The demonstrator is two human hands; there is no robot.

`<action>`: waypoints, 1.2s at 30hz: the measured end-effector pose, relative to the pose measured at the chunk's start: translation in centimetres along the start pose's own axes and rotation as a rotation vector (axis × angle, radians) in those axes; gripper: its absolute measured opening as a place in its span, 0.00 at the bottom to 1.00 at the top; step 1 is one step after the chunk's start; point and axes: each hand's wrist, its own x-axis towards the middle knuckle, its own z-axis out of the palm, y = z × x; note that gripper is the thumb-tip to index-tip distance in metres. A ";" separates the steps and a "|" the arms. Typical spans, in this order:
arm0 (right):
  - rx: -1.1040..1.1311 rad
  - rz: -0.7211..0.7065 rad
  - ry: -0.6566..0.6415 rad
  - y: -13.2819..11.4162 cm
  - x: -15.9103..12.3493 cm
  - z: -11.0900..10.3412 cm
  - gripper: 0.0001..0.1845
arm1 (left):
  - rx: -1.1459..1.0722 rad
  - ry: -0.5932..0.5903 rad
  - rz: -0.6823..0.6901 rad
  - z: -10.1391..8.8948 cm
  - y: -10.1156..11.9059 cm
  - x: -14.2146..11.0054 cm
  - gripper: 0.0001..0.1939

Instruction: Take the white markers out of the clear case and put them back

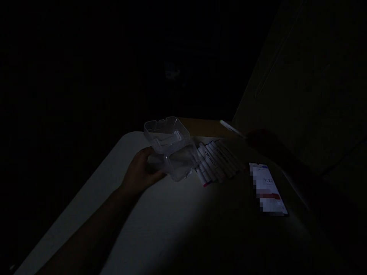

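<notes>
A clear plastic case (180,160), its lid hinged open, stands tilted on the table. Round its left side curl the fingers and thumb of my left hand (140,168), gripping it. Several white markers (215,160) lie side by side in a slanting row just right of the case, some with coloured ends. Out to the right, in deep shadow, my right hand (260,139) is closed on one end of a single white marker (232,128), which points up and left above the table. The fingers of that hand are barely visible.
A lit phone (268,189) lies on the white table (160,221), to the right of the markers. Behind the table's far edge is a brown wooden surface (203,128). A wall (315,88) rises at the right. The surroundings are very dark.
</notes>
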 end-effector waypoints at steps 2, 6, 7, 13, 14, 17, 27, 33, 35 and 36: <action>0.021 0.063 0.078 -0.8 -0.8 -2.2 0.11 | 0.031 0.029 0.000 0.0 0.3 0.1 0.30; 0.293 0.086 0.180 -2.0 -2.5 -5.5 0.08 | 0.063 0.077 -0.005 -0.2 0.9 0.2 0.30; 0.340 0.071 0.182 -2.2 -2.8 -5.9 0.07 | 0.066 0.083 -0.006 -0.2 1.0 0.2 0.30; 0.407 -0.056 0.122 -4.2 -3.3 -5.1 0.07 | 0.073 0.084 -0.032 -0.3 1.3 0.3 0.32; 0.412 -0.087 0.090 -4.8 -3.4 -4.5 0.09 | 0.073 0.082 -0.034 -0.3 1.3 0.2 0.32; 0.381 -0.227 0.140 -6.6 -3.4 -2.6 0.09 | 0.074 0.086 -0.035 -0.3 1.3 0.2 0.32; 0.413 -0.466 0.158 -9.6 -2.4 1.4 0.10 | 0.076 0.087 0.017 -0.5 0.8 0.2 0.31; 0.394 -0.503 0.137 -10.0 -2.1 3.1 0.14 | 0.054 0.072 0.014 -0.9 1.5 0.4 0.30; 0.388 -0.495 0.104 -10.2 -2.2 3.4 0.15 | 0.043 0.063 0.013 -1.0 1.6 0.4 0.30; 0.384 -0.489 0.081 -10.4 -2.2 3.4 0.14 | 0.040 0.060 0.016 -1.0 1.7 0.4 0.29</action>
